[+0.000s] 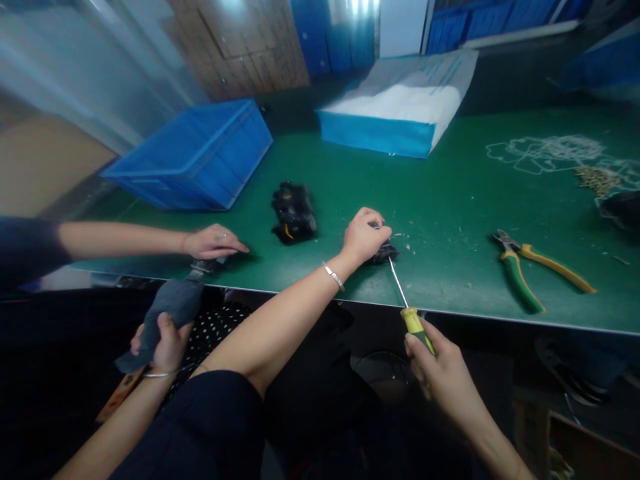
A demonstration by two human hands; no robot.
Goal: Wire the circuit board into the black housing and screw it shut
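Observation:
Near the table's front edge, my left hand [364, 237] is closed on a small black part [386, 253], pressing it on the green tabletop. The fingers cover much of the part, so its exact kind does not show. My right hand [443, 363] is wrapped around the yellow and dark green handle of a screwdriver [400, 283]. The metal shaft slants up and left, with its tip at the black part's lower edge; whether it sits in a slot cannot be seen. A larger, blurred black part [294, 212] with an orange mark lies left of my left hand.
Green-and-yellow cutting pliers [517, 257] lie on the green table [450, 200] at right. Behind them are a pile of brass-coloured screws [597, 180] and a clear bag. A blue crate [195, 157] and a blue-white package [385, 123] stand farther back. A co-worker's hands [213, 241] hold a grey power tool [170, 307].

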